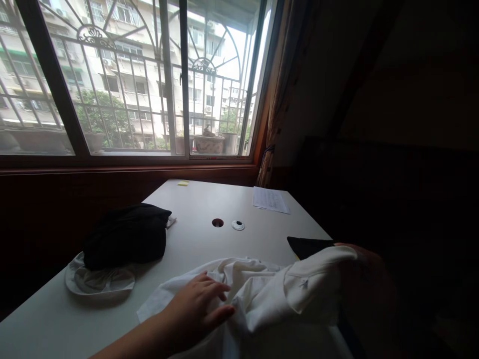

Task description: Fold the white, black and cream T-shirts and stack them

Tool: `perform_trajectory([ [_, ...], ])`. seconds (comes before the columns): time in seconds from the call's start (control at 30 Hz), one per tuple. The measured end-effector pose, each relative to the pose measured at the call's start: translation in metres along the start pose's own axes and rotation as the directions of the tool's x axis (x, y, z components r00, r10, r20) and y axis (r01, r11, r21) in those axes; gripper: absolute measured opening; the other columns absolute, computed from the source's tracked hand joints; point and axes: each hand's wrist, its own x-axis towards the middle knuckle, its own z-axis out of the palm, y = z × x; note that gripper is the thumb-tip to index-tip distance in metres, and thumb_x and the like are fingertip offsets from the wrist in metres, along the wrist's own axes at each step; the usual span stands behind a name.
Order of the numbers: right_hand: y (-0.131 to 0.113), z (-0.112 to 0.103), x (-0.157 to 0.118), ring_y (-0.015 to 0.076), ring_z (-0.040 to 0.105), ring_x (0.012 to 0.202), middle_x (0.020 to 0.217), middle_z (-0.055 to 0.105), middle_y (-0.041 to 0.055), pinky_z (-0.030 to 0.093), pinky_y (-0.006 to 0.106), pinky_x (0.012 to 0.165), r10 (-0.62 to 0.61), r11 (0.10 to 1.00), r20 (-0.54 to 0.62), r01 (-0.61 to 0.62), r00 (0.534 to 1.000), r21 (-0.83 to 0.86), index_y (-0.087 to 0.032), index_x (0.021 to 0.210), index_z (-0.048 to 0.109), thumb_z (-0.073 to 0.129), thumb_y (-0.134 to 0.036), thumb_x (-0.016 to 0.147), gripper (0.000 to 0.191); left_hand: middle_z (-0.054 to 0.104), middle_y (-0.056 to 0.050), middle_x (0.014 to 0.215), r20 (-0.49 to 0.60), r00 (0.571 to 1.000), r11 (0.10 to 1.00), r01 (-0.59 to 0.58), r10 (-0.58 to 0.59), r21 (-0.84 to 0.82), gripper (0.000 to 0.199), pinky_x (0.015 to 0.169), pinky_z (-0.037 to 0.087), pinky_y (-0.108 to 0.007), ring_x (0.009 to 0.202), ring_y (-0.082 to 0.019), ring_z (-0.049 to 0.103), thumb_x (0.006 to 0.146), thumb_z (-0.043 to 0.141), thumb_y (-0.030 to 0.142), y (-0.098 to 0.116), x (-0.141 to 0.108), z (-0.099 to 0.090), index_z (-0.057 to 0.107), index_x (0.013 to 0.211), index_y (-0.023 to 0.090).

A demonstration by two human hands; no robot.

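A white garment (262, 299), which looks like a shirt, lies rumpled across the near part of the table. On its right part sits a small dark star-like mark, and that end is lifted off the table. My left hand (204, 301) rests on the cloth with its fingers apart, gripping nothing. At the lifted end, my right hand (364, 264) holds the garment's edge; most of this hand is lost in shadow, and its fingers only partly show. Just behind the raised cloth lies a flat black object (309, 245), partly covered.
On the left of the white table (194, 229), a dark folded cloth (129, 234) lies over a pale cloth (101, 284). Farther back are a cable hole (217, 223), its round cover (238, 225), printed papers (270, 199) and a yellow note (183, 183). A barred window (149, 99) stands behind.
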Motion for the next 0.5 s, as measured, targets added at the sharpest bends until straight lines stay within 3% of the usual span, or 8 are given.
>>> perform_trajectory([
  [0.13,0.004,0.015,-0.001,0.0342,0.07,0.093,0.097,0.075,0.0096,0.055,0.04,0.073,-0.009,0.994,0.173,0.027,0.985,-0.107,-0.024,0.1,0.069,0.059,-0.063,0.086,0.043,0.072,-0.013,0.122,0.126,0.992,0.998,0.001,-0.009,0.061,0.085,0.108,0.045,-0.056,0.115,-0.036,0.064,0.087,0.064,0.067,0.013,0.008,0.029,0.036,0.155,0.024],
  [0.23,0.021,0.019,0.003,0.0329,0.071,0.092,0.093,0.075,0.0091,0.054,0.037,0.072,0.066,0.987,0.345,-0.009,0.936,-0.163,-0.021,0.1,0.069,0.052,-0.065,0.09,0.049,0.066,-0.016,0.127,0.124,0.991,0.986,-0.066,0.047,0.155,0.1,0.105,0.043,-0.063,0.114,-0.04,0.061,0.074,0.079,0.063,0.007,0.015,0.06,0.035,0.155,0.025],
  [0.33,0.044,0.016,0.001,0.0329,0.071,0.097,0.098,0.076,0.0104,0.056,0.037,0.079,0.127,0.983,0.573,-0.028,0.81,-0.179,-0.018,0.107,0.069,0.051,-0.067,0.09,0.055,0.066,-0.012,0.115,0.156,0.98,0.952,-0.162,0.124,0.259,0.06,0.102,0.044,-0.063,0.104,-0.037,0.062,0.078,0.078,0.048,-0.005,0.019,0.085,0.059,0.131,0.028],
  [0.4,0.06,0.009,-0.005,0.0362,0.067,0.111,0.116,0.074,0.0135,0.055,0.041,0.092,0.153,0.979,0.695,-0.012,0.702,-0.203,-0.017,0.117,0.069,0.061,-0.068,0.083,0.062,0.065,-0.01,0.108,0.162,0.976,0.94,-0.188,0.146,0.285,0.029,0.1,0.046,-0.059,0.099,-0.032,0.061,0.084,0.072,0.038,-0.011,0.02,0.091,0.066,0.11,0.026],
  [0.5,0.084,-0.008,-0.019,0.0409,0.055,0.132,0.143,0.061,0.0165,0.045,0.048,0.111,0.188,0.974,0.788,-0.006,0.587,-0.228,-0.017,0.13,0.066,0.077,-0.064,0.069,0.078,0.064,-0.007,0.1,0.149,0.977,0.957,-0.182,0.151,0.225,0.017,0.098,0.048,-0.05,0.092,-0.027,0.061,0.083,0.071,0.033,-0.013,0.016,0.082,0.065,0.096,0.022],
])
